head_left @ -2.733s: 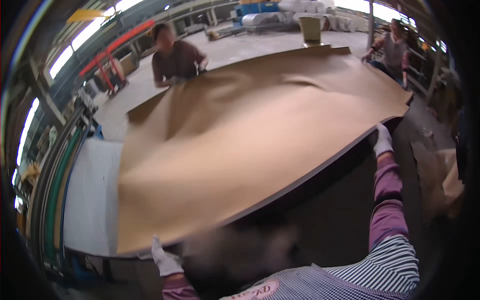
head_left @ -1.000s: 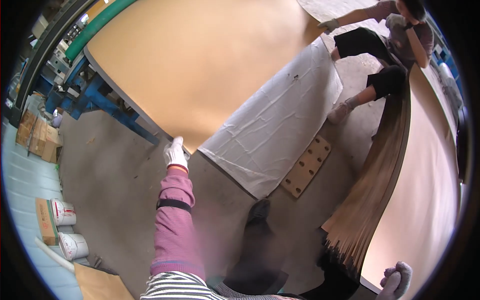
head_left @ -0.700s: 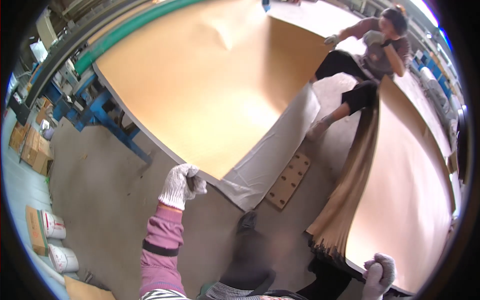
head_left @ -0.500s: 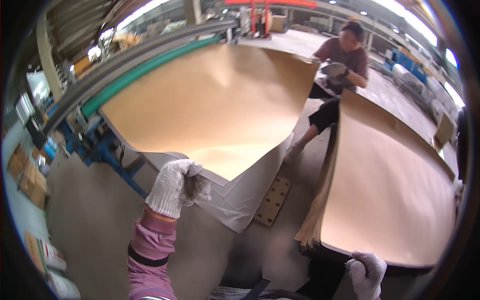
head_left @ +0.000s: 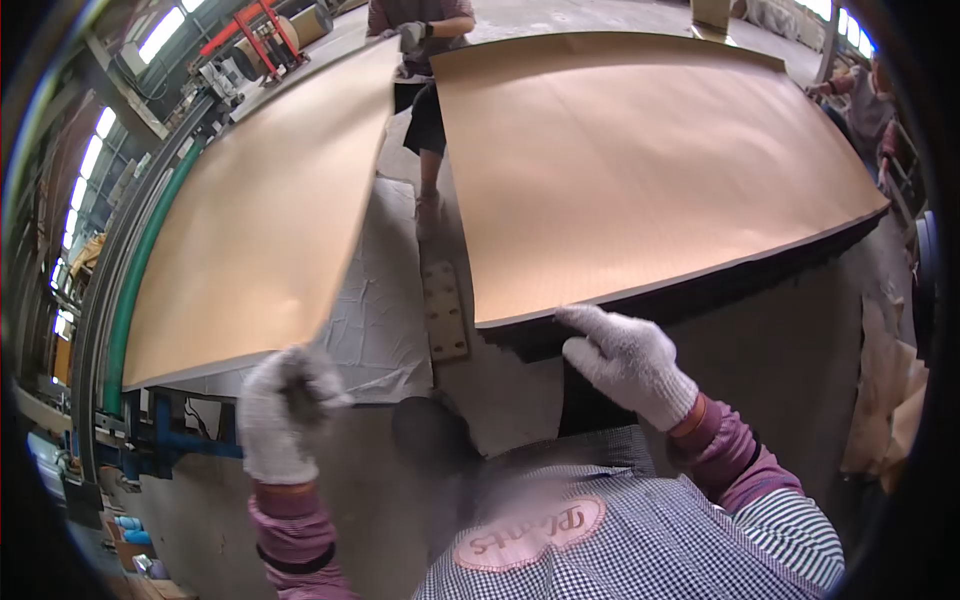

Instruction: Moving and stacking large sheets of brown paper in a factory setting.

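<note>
My left hand (head_left: 285,415), in a white knit glove, is closed at the near corner of a large brown paper-like sheet (head_left: 270,200) on the left. That sheet stretches from the green roller bar (head_left: 150,270) over a pale crinkled sheet (head_left: 375,300). My right hand (head_left: 635,365), gloved too, reaches to the near edge of a stack of brown sheets (head_left: 640,170). Its thumb and forefinger are apart and the fingertips lie at the stack's edge, with nothing seen gripped. The stack has a dark underside.
A co-worker's gloved hand (head_left: 410,37) is at the far corner of the left sheet. Another person (head_left: 868,105) stands by the stack's right end. A board with holes (head_left: 445,312) lies between the two piles. Crumpled brown paper (head_left: 888,390) is at right.
My view has turned right and down. The left sheet's near edge has swung toward me with my left hand on it. My right hand has uncurled at the stack's edge.
</note>
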